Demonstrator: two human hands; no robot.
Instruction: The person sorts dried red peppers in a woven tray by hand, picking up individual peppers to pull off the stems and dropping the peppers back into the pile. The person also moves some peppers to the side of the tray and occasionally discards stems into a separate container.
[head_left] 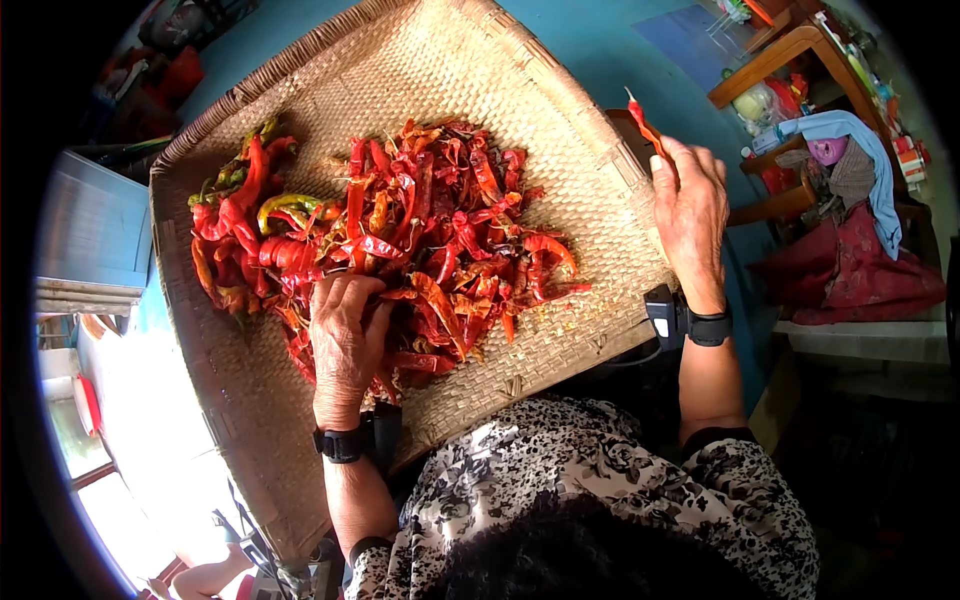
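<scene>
Pale, straw-coloured weave is seen in the broad basket [560, 130], whose near edge is crossed by the left forearm [358, 500]. Beyond that edge, a black-and-white printed garment [540, 450] is seen, and black bands are worn on both wrists. To the right, a wooden frame [765, 68] is flanked by a light blue cloth [875, 165] and a dark red cloth [860, 270]; at the left, a pale blue panel [100, 220] is placed outside the rim.

Part of the chili peppers [440, 240], heaped in the basket, is hidden by the left hand [347, 328]. Its fingers are curled into the heap; whether anything is gripped cannot be told. One slim red pepper [643, 122] is pinched by the right hand [690, 210], its tip pointed upward, beyond the right rim. Most of the heap is glossy, wrinkled and deep red, with orange patches; plumper pods are gathered at the left, where a yellow-green pepper [285, 208] is included.
</scene>
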